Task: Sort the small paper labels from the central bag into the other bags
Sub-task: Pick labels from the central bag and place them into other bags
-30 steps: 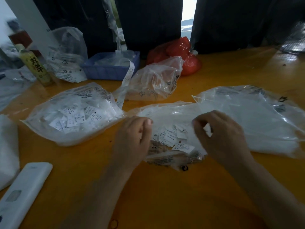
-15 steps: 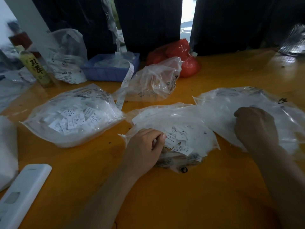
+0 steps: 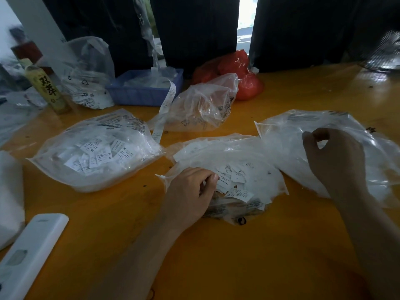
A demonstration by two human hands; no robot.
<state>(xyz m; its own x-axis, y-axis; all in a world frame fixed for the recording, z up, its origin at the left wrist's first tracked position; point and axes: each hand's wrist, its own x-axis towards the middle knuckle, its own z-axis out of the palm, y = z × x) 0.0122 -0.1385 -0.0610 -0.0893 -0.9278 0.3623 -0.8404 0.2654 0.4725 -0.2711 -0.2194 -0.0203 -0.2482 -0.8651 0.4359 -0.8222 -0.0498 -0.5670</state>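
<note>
My right hand (image 3: 337,161) pinches over the clear right plastic bag (image 3: 287,137); left fingers (image 3: 211,177) pinch white paper labels (image 3: 232,180) in the central bag (image 3: 255,152), next to sort.

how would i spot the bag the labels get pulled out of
On the orange table, find the three clear bags nearest the person. It is the middle bag, between the two hands, with the left hand at its mouth. Unlike its neighbours, loose labels lie exposed at its opening.
</note>
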